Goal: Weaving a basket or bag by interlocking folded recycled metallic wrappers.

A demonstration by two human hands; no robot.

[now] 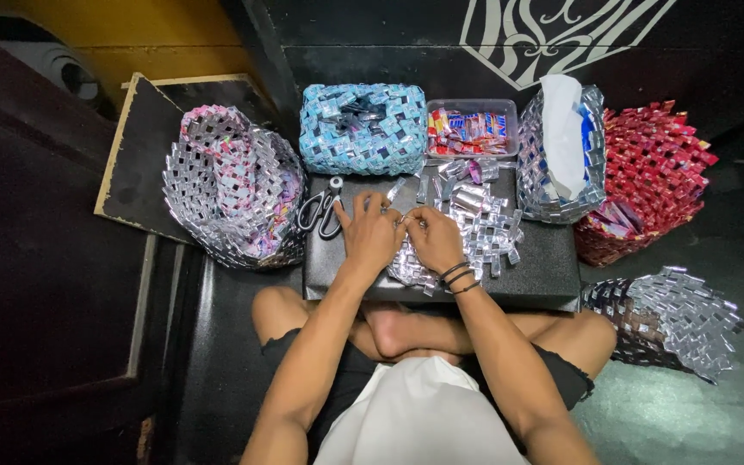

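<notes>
Both my hands rest together on a black board [544, 267] across my lap. My left hand [370, 234] and my right hand [434, 238] pinch a small folded silver foil piece [399, 221] between their fingertips. Under and right of my right hand lies a woven silver foil panel [484, 232] with loose folded pieces. Black bands circle my right wrist. Scissors [325, 209] with black handles lie just left of my left hand.
A silver and pink woven basket [230, 185] stands at left, a blue woven box [363, 129] behind. A clear tub of coloured wrappers [471, 131], a silver tissue holder [561, 155], a red woven basket [647, 181] and a silver woven piece [673, 319] lie right.
</notes>
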